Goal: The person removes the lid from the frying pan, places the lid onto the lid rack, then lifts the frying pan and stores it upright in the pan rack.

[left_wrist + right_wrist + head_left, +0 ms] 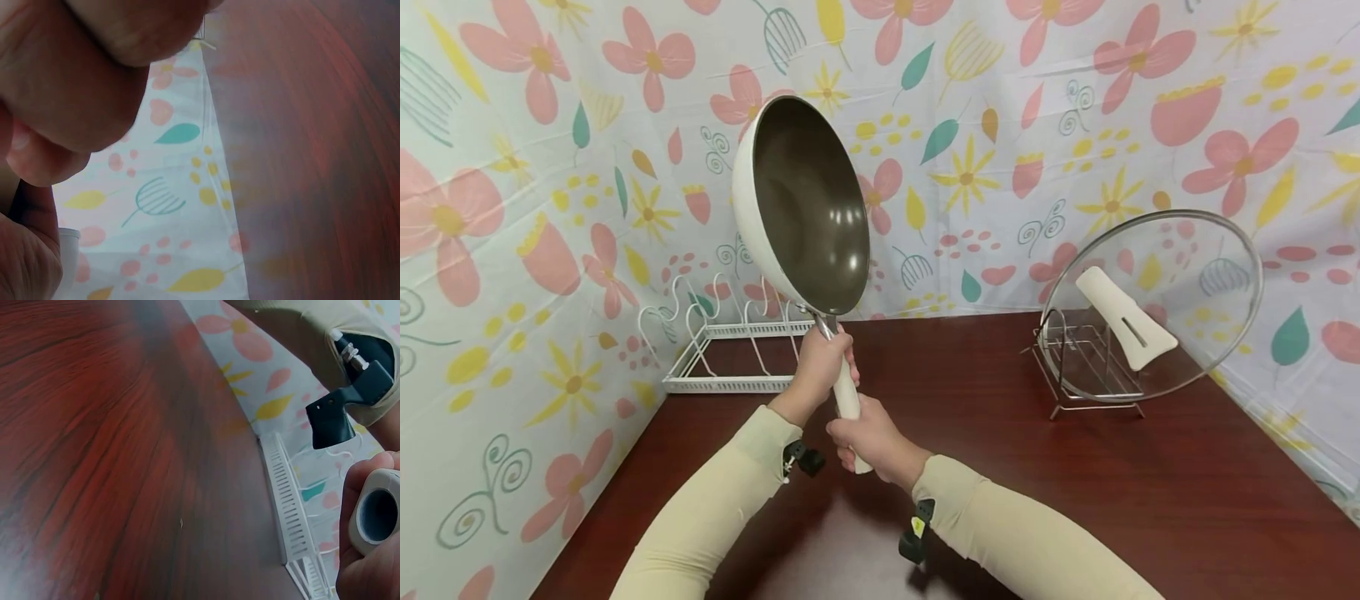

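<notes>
A deep frying pan (808, 217), white outside and dark brown inside, is held up in the air, its opening tilted sideways and its handle down. My left hand (820, 362) grips the white handle (847, 398) just below the pan. Lower down, near the handle's end, my right hand (876, 437) has its fingers wrapped round it. The right wrist view shows the hollow handle end (380, 512) poking out of that fist. In the left wrist view, curled left fingers (69, 87) fill the upper left corner.
On the table's (1000, 467) back left stands a white wire rack (722, 385) with curved dividers, behind the left hand. A glass lid (1202, 333) with a cream handle (1123, 317) leans upright in a small metal rack (1093, 400) at right. Flowered cloth (970, 125) lines the back and sides.
</notes>
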Demonstrator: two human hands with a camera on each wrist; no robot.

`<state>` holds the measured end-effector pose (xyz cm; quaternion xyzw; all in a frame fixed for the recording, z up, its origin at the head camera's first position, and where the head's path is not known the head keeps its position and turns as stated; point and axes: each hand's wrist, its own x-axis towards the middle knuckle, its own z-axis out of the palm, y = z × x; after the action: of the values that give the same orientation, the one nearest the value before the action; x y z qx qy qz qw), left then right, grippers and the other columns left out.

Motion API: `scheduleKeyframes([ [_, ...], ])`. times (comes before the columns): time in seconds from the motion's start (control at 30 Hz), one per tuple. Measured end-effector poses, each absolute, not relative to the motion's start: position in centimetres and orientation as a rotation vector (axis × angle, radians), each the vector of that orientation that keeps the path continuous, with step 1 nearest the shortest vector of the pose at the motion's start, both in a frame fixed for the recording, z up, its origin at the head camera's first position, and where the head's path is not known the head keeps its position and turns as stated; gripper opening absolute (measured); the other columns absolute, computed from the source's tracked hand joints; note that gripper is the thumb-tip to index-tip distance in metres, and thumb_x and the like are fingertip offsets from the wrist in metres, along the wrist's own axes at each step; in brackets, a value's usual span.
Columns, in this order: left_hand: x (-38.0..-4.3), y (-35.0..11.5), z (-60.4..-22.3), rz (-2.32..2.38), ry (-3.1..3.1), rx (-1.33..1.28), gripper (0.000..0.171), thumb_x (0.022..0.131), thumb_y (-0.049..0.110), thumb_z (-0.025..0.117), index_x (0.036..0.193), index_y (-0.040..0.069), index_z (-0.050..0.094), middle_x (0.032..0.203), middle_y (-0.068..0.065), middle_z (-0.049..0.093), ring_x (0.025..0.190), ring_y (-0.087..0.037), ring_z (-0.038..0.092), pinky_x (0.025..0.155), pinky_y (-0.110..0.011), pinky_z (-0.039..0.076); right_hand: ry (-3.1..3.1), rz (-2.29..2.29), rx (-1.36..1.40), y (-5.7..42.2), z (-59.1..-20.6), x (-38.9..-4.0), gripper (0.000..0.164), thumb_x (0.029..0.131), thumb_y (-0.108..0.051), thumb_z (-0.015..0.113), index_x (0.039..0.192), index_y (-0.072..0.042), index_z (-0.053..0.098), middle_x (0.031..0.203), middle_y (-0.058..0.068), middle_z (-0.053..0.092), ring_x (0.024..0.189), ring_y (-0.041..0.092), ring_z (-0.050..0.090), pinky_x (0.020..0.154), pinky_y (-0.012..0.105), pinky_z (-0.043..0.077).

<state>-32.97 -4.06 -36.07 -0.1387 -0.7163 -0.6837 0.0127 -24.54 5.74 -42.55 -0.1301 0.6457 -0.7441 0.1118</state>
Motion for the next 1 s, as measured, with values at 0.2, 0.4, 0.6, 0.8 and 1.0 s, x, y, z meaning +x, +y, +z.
scheduleKeyframes([
  [0.2,-33.2,-5.2,-35.6,-2.218,-2.186,-0.355,0.016,0.092,0.006,0.048,0.077,0.005,0.046,0.054,-0.006,0.050,0.038,-0.018,0.053,0.041,-0.036,0.051,1.887,-2.169,-0.434,4.7,-42.5,-25.3,0.020,0.088,-0.002,0.055,0.103,-0.004,0.043,0.054,0.001,0.043,0.040,0.014,0.042,0.041,0.030,0.040],
  [0.4,-33.2,-6.2,-35.1,-2.420,-2.051,-0.275,0.020,0.095,0.005,0.049,0.077,0.006,0.042,0.055,-0.002,0.043,0.039,-0.016,0.043,0.041,-0.031,0.043,1.897,-2.173,-0.472,3.5,-42.5,-26.2,0.014,0.086,0.000,0.053,0.094,-0.005,0.043,0.052,0.001,0.042,0.039,0.015,0.041,0.039,0.029,0.039],
  [0.6,-33.4,-7.3,-34.8,-2.352,-2.052,-0.253,0.023,0.094,0.002,0.051,0.075,0.007,0.039,0.053,-0.002,0.042,0.036,-0.015,0.040,0.039,-0.030,0.039,1.842,-2.196,-0.513,1.8,-42.5,-26.8,0.013,0.083,0.002,0.053,0.087,-0.006,0.043,0.050,0.001,0.042,0.038,0.013,0.042,0.039,0.029,0.039],
  [0.8,-33.6,-8.3,-34.5,-2.215,-2.106,-0.222,0.026,0.097,0.010,0.051,0.073,0.005,0.043,0.048,-0.002,0.043,0.036,-0.016,0.043,0.038,-0.031,0.041,1.816,-2.226,-0.512,0.6,-42.6,-27.4,0.012,0.081,0.003,0.051,0.082,-0.006,0.043,0.049,0.002,0.041,0.036,0.014,0.040,0.037,0.029,0.038],
  [1.0,-33.9,-9.4,-34.6,-2.142,-2.090,-0.199,0.025,0.097,0.009,0.052,0.074,0.006,0.045,0.045,-0.003,0.043,0.034,-0.016,0.043,0.036,-0.031,0.041,1.839,-2.198,-0.545,-0.4,-42.6,-27.9,0.011,0.083,0.002,0.051,0.077,-0.004,0.044,0.047,0.001,0.042,0.037,0.013,0.041,0.037,0.029,0.038],
])
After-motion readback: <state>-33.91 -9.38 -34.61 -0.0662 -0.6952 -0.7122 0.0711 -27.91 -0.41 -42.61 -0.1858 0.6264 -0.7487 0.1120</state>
